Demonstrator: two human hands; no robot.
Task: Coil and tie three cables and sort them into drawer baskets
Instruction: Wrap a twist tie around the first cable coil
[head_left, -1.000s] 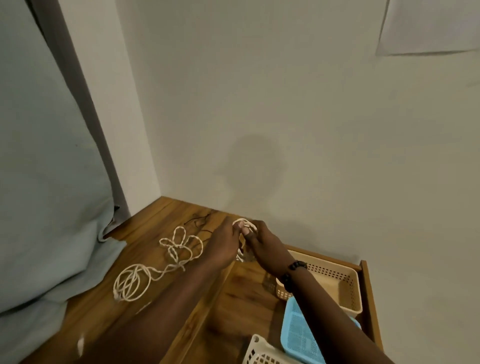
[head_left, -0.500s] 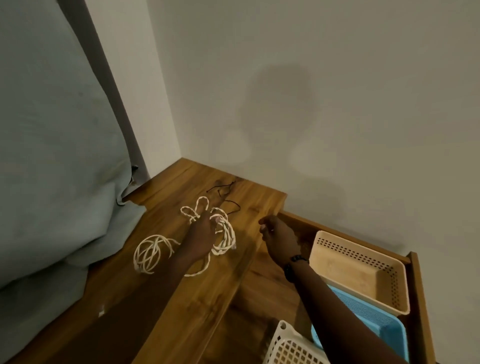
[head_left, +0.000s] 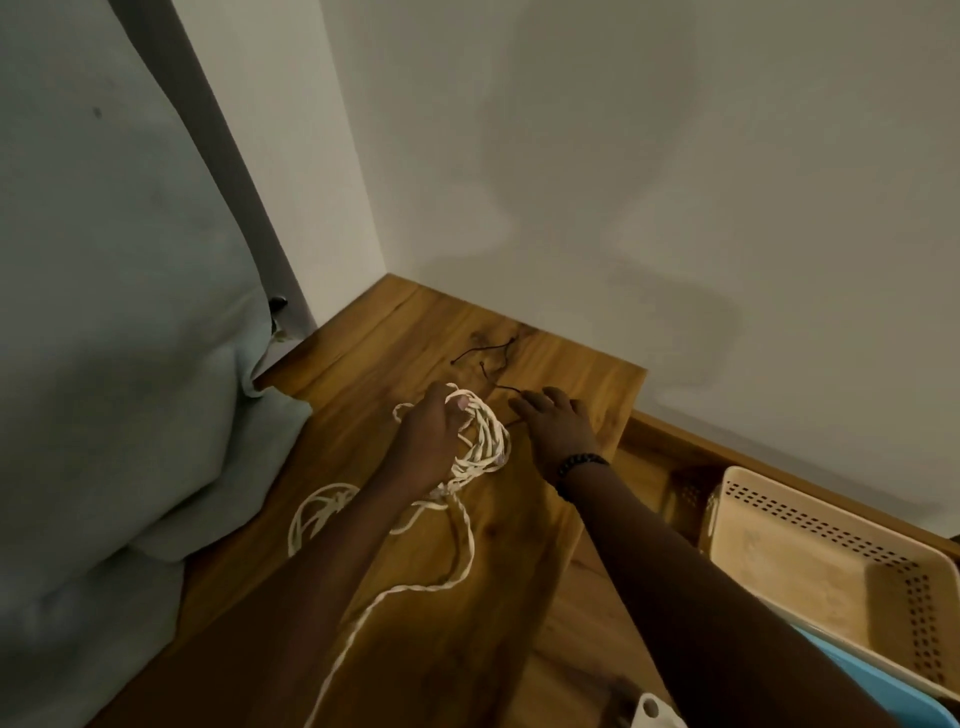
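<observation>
My left hand (head_left: 428, 441) grips a bundle of white braided cable loops (head_left: 485, 441) on the wooden top (head_left: 363, 364); a loose tail of it trails toward me. A second white coil (head_left: 319, 514) lies further left, partly hidden by my left forearm. My right hand (head_left: 553, 423) lies flat with spread fingers on the wood, beside the loops, its fingertips on a thin black tie (head_left: 511, 392). More thin black ties (head_left: 483, 353) lie near the wall.
An open drawer at right holds a beige perforated basket (head_left: 831, 525), a blue basket (head_left: 883, 696) and the corner of a white basket (head_left: 652, 714). A grey-blue cushion (head_left: 104, 364) borders the top on the left. Walls close the far side.
The camera has tilted down and come closer. My right hand moved forward from the edge onto the wood by the black tie. My left hand gathered the white loops tighter.
</observation>
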